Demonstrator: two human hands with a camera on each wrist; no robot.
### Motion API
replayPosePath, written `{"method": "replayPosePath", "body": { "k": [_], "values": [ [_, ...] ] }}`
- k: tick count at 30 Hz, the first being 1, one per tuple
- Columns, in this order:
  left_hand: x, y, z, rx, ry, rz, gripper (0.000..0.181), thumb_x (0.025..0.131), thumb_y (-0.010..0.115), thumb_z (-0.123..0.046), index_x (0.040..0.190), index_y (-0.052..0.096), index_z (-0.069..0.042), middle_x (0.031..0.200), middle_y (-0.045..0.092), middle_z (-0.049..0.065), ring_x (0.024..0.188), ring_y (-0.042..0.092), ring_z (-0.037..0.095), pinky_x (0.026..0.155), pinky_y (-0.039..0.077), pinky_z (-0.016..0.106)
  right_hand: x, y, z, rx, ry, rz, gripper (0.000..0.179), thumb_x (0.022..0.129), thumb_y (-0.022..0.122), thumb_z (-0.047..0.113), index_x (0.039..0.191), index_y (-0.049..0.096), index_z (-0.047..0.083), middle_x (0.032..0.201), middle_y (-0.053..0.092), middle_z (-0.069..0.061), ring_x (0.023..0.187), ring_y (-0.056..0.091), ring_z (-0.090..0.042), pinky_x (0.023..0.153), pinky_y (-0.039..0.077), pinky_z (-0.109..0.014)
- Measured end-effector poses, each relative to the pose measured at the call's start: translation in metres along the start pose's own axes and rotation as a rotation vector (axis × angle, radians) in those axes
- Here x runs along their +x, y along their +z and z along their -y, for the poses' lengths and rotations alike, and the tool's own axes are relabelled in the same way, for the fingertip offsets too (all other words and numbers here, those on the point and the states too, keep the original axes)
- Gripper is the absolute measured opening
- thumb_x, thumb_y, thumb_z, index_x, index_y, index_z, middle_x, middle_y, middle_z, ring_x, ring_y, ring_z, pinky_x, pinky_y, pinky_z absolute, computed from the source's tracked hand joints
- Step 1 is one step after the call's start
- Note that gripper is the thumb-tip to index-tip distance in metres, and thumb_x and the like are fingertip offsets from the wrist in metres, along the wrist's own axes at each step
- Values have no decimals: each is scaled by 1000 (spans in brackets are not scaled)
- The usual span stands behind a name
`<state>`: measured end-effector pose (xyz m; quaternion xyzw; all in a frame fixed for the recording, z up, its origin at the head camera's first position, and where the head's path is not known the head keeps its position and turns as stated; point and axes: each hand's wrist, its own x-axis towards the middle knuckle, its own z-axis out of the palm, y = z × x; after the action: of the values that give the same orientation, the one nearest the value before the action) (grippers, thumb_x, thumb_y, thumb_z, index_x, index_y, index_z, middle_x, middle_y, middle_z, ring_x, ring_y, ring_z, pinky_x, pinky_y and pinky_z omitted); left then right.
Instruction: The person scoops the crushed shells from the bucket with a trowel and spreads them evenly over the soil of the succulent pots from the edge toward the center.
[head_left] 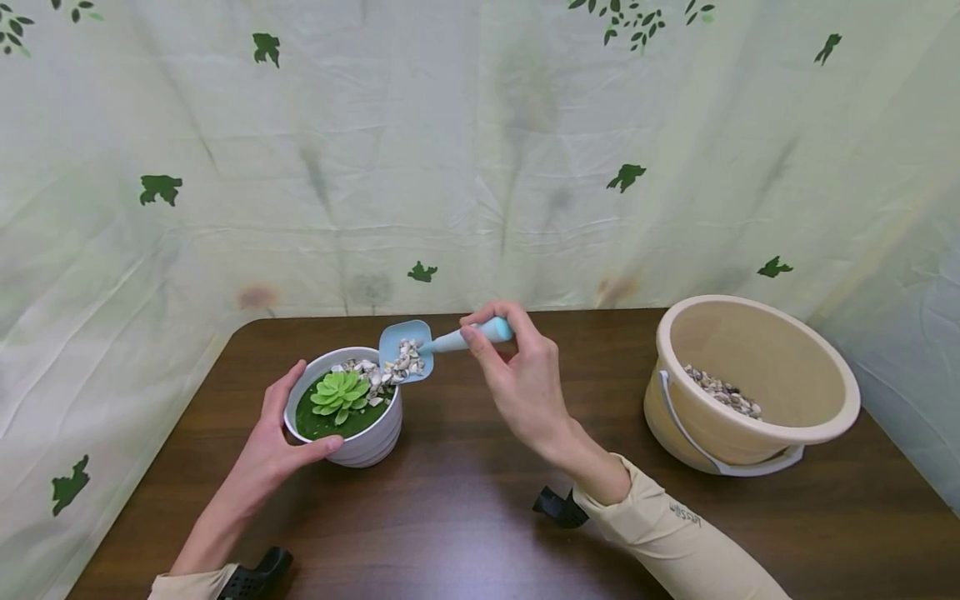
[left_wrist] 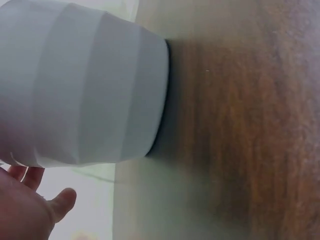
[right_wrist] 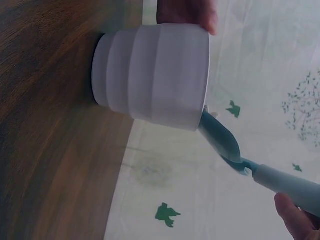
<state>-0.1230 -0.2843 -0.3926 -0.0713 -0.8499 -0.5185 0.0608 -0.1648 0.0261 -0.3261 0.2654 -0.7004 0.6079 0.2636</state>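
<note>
A white ribbed plant pot [head_left: 365,450] stands upright on the table, holding a green succulent [head_left: 340,394] on mossy green ground. White and grey pebbles [head_left: 378,390] lie along its right inner side. My left hand [head_left: 279,437] holds the pot from the left, thumb at the front and fingers by the rim. My right hand [head_left: 525,379] grips the handle of a light blue hand trowel [head_left: 450,340] between thumb and fingers. Pebbles rest in the trowel's scoop, whose edge tips over the pot's right rim. The right wrist view shows the trowel [right_wrist: 220,137] slanting down to that rim.
A cream bucket [head_left: 675,442] with a white handle stands at the right of the brown table [head_left: 465,500], with more pebbles [head_left: 723,392] inside. Behind the table hangs a pale curtain [head_left: 450,167] with green leaf prints.
</note>
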Motion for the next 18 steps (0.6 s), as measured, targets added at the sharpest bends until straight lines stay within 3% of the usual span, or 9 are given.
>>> {"method": "replayPosePath", "body": {
  "k": [4,12,18],
  "values": [
    [0,2,0,-24,-2,3,105,79,79,-9,158,14,-28,155,19,10,135,24,29,95,24,14,0,0,-1,4,-2,-2,16,92,69,15,104,61,7,103,71,4,72,58,-14,50,43,-25],
    [0,1,0,-149,8,55,97,85,72,-4,158,14,-28,156,18,10,128,32,10,92,33,10,0,0,-1,7,-1,-5,15,93,69,15,103,62,7,102,71,3,71,58,-14,52,44,-24],
    [0,0,1,-215,27,45,100,82,71,2,158,13,-30,154,17,14,126,33,13,91,36,12,0,1,0,10,-4,-5,15,93,69,14,103,62,7,102,71,2,70,60,-15,53,46,-25]
  ]
}}
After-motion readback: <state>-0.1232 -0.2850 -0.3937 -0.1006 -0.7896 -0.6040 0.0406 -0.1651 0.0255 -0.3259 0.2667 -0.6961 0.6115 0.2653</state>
